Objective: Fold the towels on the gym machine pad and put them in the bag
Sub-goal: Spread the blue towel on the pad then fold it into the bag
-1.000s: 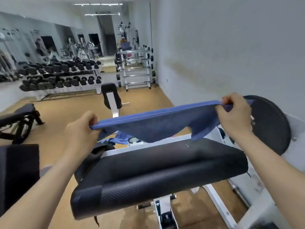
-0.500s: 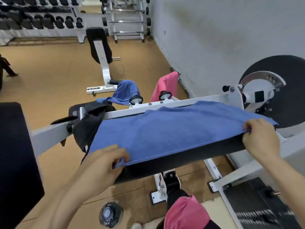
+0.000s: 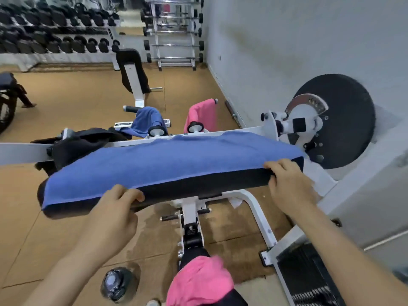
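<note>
Lowered since earlier, the blue towel [image 3: 167, 160] lay flat on the pad [image 3: 198, 187]. The left hand [image 3: 114, 215] and right hand [image 3: 291, 186] pinched its near hem with curled fingers [image 3: 276, 166]. It was likely soft, light and limp, best gripped at the corners.

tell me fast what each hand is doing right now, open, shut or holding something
Left hand: fingers curled on the blue towel's near edge, holding it.
Right hand: grips the same towel's near right corner.
</note>
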Demonstrator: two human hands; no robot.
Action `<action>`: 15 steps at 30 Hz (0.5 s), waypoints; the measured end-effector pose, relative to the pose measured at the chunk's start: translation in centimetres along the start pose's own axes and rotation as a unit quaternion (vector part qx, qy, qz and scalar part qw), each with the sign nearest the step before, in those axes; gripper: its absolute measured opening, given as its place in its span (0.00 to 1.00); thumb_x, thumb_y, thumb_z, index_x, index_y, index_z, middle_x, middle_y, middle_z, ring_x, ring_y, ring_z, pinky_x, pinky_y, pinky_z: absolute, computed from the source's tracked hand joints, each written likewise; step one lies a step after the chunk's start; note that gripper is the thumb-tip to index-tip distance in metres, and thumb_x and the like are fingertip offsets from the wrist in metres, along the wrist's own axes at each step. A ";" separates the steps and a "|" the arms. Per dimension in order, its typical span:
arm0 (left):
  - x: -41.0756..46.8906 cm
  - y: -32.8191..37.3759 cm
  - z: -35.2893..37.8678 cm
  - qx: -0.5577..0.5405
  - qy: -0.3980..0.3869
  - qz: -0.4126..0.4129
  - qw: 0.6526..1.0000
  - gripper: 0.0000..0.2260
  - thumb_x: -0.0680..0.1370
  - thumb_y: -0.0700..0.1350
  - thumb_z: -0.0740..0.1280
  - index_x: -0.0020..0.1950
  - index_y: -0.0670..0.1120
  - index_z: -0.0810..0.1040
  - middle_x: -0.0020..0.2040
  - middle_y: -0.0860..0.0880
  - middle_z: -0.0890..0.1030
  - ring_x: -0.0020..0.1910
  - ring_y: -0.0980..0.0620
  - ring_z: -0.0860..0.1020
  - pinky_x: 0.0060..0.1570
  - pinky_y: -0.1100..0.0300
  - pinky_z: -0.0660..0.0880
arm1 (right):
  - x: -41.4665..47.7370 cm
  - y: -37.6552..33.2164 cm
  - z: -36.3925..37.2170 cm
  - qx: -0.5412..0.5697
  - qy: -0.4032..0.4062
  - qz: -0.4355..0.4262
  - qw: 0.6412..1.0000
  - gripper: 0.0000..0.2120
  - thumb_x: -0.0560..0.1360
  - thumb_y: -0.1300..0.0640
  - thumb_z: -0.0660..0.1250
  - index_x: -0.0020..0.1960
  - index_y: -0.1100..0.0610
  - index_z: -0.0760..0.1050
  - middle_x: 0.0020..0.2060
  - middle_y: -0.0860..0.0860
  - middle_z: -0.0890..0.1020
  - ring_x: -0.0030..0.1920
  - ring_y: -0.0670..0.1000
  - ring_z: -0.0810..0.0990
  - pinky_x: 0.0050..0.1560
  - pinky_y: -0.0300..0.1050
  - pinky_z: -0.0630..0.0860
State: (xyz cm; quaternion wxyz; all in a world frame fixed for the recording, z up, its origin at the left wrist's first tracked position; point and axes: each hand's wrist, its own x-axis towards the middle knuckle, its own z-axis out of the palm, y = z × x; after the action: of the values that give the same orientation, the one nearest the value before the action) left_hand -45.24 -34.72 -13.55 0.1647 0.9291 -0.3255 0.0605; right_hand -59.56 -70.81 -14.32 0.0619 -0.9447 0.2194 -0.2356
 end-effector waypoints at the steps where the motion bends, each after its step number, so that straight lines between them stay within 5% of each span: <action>1: 0.1 3.1 0.8 -0.001 0.013 0.020 1.000 0.18 0.66 0.32 0.71 0.52 0.47 0.80 0.48 0.48 0.76 0.46 0.43 0.77 0.36 0.56 0.70 | -0.5 1.1 -0.3 0.024 -0.015 0.002 1.000 0.20 0.70 0.69 0.66 0.61 0.59 0.77 0.53 0.58 0.77 0.51 0.61 0.75 0.41 0.54 0.77; 5: 4.0 15.0 3.4 0.004 0.014 0.100 0.995 0.19 0.71 0.37 0.67 0.61 0.47 0.77 0.59 0.46 0.76 0.55 0.42 0.75 0.45 0.49 0.77 | -2.9 4.8 -2.4 0.078 -0.104 0.097 0.987 0.29 0.74 0.64 0.63 0.74 0.51 0.63 0.66 0.54 0.67 0.64 0.56 0.68 0.60 0.52 0.73; 15: 9.6 25.1 6.3 0.151 -0.024 0.047 0.987 0.15 0.79 0.46 0.61 0.65 0.52 0.70 0.56 0.46 0.73 0.54 0.43 0.72 0.34 0.53 0.69 | 2.2 7.7 -5.1 0.217 -0.150 0.118 0.957 0.31 0.77 0.65 0.57 0.78 0.51 0.55 0.71 0.55 0.67 0.70 0.59 0.67 0.67 0.55 0.68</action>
State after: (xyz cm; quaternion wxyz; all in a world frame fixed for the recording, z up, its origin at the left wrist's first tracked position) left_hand -53.41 -60.96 -10.66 0.0114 0.9281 -0.3600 0.0948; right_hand -63.22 -78.72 -10.59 0.3245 -0.9007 0.2610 -0.1239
